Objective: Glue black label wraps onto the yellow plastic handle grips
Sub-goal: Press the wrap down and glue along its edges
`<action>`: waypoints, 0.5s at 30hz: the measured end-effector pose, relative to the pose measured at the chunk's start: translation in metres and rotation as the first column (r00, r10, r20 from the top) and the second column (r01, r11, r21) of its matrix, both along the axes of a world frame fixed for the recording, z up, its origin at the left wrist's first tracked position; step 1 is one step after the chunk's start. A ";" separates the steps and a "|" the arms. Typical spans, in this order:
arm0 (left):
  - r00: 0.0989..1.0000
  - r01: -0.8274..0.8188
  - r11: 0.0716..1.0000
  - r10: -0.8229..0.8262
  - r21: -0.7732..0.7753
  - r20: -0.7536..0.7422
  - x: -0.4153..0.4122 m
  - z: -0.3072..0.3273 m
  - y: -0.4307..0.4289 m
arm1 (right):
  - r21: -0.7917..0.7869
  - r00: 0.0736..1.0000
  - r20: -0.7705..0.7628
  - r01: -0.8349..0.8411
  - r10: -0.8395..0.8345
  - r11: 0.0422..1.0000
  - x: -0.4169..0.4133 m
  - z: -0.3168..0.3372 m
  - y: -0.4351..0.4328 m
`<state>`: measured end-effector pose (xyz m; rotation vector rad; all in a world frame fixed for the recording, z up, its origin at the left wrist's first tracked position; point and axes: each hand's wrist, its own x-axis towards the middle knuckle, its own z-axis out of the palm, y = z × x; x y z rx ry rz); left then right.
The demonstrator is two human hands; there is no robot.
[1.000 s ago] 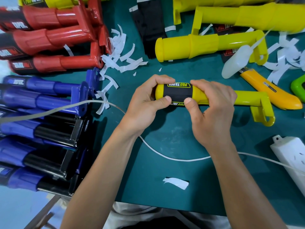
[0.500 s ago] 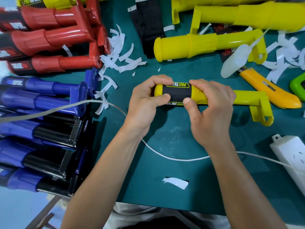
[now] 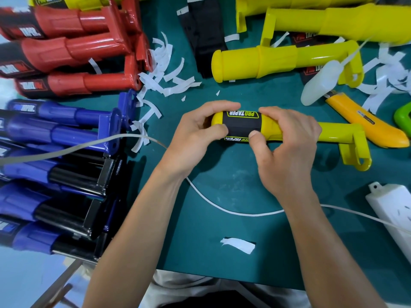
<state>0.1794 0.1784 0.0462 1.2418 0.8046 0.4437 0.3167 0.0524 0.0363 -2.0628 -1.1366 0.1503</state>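
Note:
A yellow handle grip (image 3: pixel 333 135) lies across the green mat at the centre, its bracket end to the right. A black label wrap (image 3: pixel 243 125) printed PRO TAPER sits around its left part. My left hand (image 3: pixel 193 138) grips the grip's left end, thumb against the wrap's left edge. My right hand (image 3: pixel 287 150) curls over the grip just right of the wrap, its thumb pressing the wrap's lower right edge. Bare yellow grips (image 3: pixel 266 63) lie behind, and a stack of black wraps (image 3: pixel 204 36) lies at top centre.
Red grips (image 3: pixel 73 47) are piled at top left, blue grips (image 3: pixel 55 134) at left. White backing strips (image 3: pixel 164 74) litter the mat. A glue bottle (image 3: pixel 320 85) and yellow utility knife (image 3: pixel 367 127) lie right. A power strip (image 3: pixel 395 214) with its white cable (image 3: pixel 233 211) sits nearby.
Both hands stay on the grip. My thumbs have shifted slightly along the wrap's lower edge, and the grip has barely moved.

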 end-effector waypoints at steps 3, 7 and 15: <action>0.999 -0.010 0.999 0.012 0.043 -0.040 0.002 0.000 -0.001 | 0.004 1.000 -0.001 0.030 -0.030 1.000 -0.003 0.002 0.002; 0.997 -0.029 0.994 0.035 0.102 -0.062 0.004 0.002 -0.003 | -0.004 0.995 0.011 0.099 -0.099 0.995 -0.013 0.003 0.009; 0.997 -0.030 0.988 0.040 0.148 -0.064 0.004 0.002 -0.005 | 0.005 0.998 -0.013 0.066 -0.066 0.998 -0.011 0.003 0.007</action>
